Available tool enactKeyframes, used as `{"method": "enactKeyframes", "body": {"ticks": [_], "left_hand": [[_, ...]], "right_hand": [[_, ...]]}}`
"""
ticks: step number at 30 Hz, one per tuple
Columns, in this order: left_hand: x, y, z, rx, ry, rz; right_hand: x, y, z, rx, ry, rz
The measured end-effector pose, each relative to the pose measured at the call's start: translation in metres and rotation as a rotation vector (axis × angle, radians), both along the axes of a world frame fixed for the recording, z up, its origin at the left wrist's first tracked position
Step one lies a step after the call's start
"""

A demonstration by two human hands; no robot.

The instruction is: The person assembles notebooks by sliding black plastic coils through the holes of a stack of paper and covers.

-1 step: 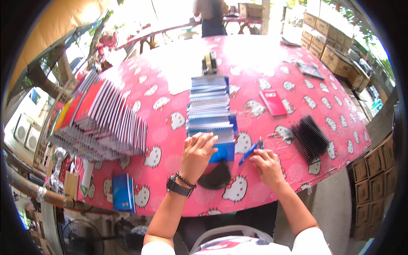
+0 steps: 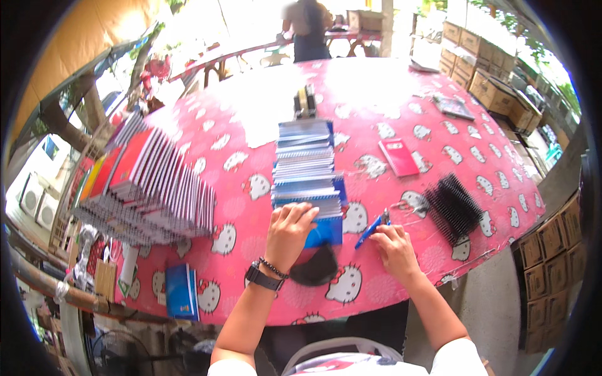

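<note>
A long row of spiral-bound notebooks (image 2: 305, 164) with blue covers lies overlapped down the middle of the table. My left hand (image 2: 290, 230) curls its fingers over the near end of the row, at a blue-covered notebook (image 2: 328, 229). On that wrist are a dark watch and a beaded bracelet. Blue-handled pliers (image 2: 369, 234) are in the fingers of my right hand (image 2: 394, 249), with the metal tip pointing away from me. Beside my left wrist is a dark rounded object (image 2: 315, 266), too blurred to name. A bundle of black spiral binding coils (image 2: 454, 208) lies to the right of my right hand.
Tall stacks of spiral notebooks (image 2: 147, 188) stand at the left. A blue notebook (image 2: 180, 292) lies near the front edge. Farther off are a red booklet (image 2: 399, 157), a tape dispenser (image 2: 305, 101) and a plastic-wrapped pack (image 2: 454, 106). A person (image 2: 308, 31) stands beyond the pink table (image 2: 244, 207); cartons (image 2: 552, 276) are stacked right.
The whole view has shifted slightly, so the table sits a little lower. Both hands keep almost the same places, and the pliers remain in my right hand. The far person's posture differs slightly.
</note>
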State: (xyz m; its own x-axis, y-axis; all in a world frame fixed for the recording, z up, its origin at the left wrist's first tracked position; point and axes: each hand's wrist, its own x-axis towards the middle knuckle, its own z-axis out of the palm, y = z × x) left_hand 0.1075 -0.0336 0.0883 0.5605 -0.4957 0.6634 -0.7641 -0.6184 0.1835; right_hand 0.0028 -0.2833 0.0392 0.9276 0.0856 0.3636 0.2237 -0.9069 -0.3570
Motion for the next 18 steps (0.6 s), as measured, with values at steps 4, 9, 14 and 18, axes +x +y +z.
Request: {"method": "enactKeyframes", "body": {"ticks": [4, 9, 14, 18], "left_hand": [[0.007, 0.000, 0.005, -0.015, 0.020, -0.038], [-0.013, 0.023, 0.038, -0.193, 0.205, -0.003], [-0.070, 0.058, 0.077, -0.097, 0.462, -0.211], [-0.106, 0.044, 0.037, 0.044, 0.368, -0.174]], "right_hand": [[-0.001, -0.033, 0.014, 0.097, -0.152, 0.018], [-0.001, -0.086, 0.017, -0.095, -0.160, -0.581], [0.004, -0.111, -0.001, -0.175, -0.096, -0.560], [0.012, -0.120, -0.004, -0.161, -0.147, -0.511]]}}
